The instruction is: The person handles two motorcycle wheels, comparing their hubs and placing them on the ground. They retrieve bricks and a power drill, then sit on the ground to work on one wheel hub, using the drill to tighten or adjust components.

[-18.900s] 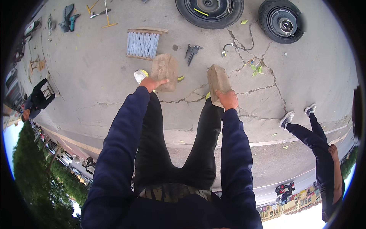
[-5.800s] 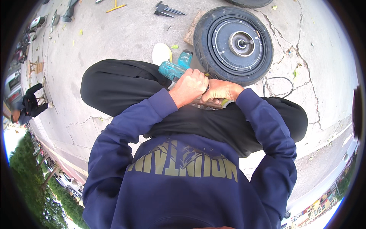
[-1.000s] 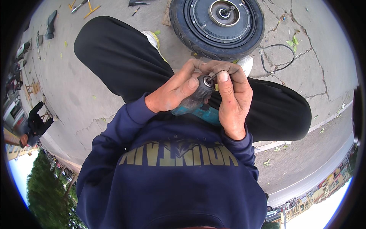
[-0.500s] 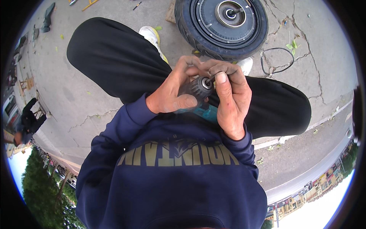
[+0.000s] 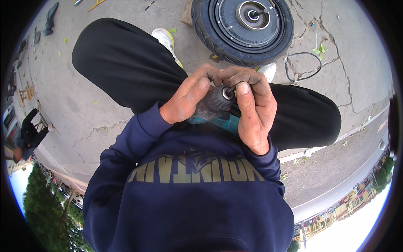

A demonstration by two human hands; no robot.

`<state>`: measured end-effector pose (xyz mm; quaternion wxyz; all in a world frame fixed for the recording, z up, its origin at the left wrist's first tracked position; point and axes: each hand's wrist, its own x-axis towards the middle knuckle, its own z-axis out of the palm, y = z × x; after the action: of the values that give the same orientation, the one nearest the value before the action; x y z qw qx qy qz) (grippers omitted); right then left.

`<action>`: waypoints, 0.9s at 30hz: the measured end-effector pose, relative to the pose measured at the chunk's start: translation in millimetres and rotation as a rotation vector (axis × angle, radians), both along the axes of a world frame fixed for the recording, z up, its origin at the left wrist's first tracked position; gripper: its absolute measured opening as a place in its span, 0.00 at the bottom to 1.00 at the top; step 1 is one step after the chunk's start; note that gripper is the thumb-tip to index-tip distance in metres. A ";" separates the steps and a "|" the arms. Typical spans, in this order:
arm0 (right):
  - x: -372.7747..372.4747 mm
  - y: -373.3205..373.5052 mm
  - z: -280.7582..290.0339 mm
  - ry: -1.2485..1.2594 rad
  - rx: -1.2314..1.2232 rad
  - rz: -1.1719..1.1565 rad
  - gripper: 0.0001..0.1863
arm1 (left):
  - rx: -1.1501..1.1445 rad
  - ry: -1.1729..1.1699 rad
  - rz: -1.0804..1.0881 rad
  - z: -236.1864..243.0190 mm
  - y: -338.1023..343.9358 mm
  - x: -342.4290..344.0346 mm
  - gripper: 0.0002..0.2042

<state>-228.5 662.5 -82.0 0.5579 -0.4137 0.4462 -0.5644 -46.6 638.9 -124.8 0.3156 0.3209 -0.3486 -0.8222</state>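
A cordless drill [image 5: 210,104] with a dark chuck and a teal body lies between my hands, above my lap. Its chuck mouth points up and to the right. My left hand [image 5: 184,100] curls round the far left side of the chuck, thumb raised off it. A thin dark bit [image 5: 231,89] sticks out of the chuck, and my right hand [image 5: 254,115] pinches its outer end between thumb and fingers. The fingertips of both hands meet beyond the chuck. The bit's tip is hidden by the right fingers, and much of the drill's handle is out of sight.
A wheel with a black tyre [image 5: 275,48] and an axle stub lies ahead, partly over a wooden block [image 5: 187,16]. Right of it is a black loop of cable or hose [image 5: 308,77] on cracked concrete. Shoes and a dark-clothed person [image 5: 30,132] are at the far left.
My left thumb has lifted off the near side of the chuck and swung up and away, uncovering more of the drill. The right hand keeps its pinch on the bit.
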 end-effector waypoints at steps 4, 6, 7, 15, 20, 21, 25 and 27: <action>0.9 1.5 1.5 0.044 0.022 -0.014 0.10 | -0.231 0.021 -0.008 13.2 0.4 -11.0 0.33; 1.3 2.6 -1.1 0.017 0.018 -0.021 0.10 | -0.283 -0.053 -0.112 11.6 -5.1 -4.9 0.33; 0.7 2.7 -1.8 0.029 0.018 -0.019 0.10 | -0.280 -0.066 -0.144 10.8 -8.2 -2.0 0.33; 0.7 -0.8 15.5 0.042 0.014 0.010 0.10 | -0.232 -0.029 -0.072 9.1 3.7 -5.5 0.32; -3.5 3.6 1.9 0.090 -0.038 0.032 0.10 | -0.212 0.049 -0.110 14.7 -10.2 -3.1 0.34; -3.2 4.0 3.1 0.095 -0.027 0.030 0.10 | -0.158 0.070 -0.070 18.0 -10.0 -6.0 0.34; -0.8 4.9 11.7 0.085 -0.005 0.043 0.09 | -0.287 -0.068 -0.085 11.7 4.6 -3.7 0.34; 0.9 3.7 17.0 0.052 -0.003 0.056 0.09 | -0.236 -0.102 -0.160 18.0 -3.8 -1.5 0.36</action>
<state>-227.6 666.2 -65.0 0.5610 -0.4413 0.4479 -0.5385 -48.1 635.2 -106.9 0.2665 0.2941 -0.4830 -0.7805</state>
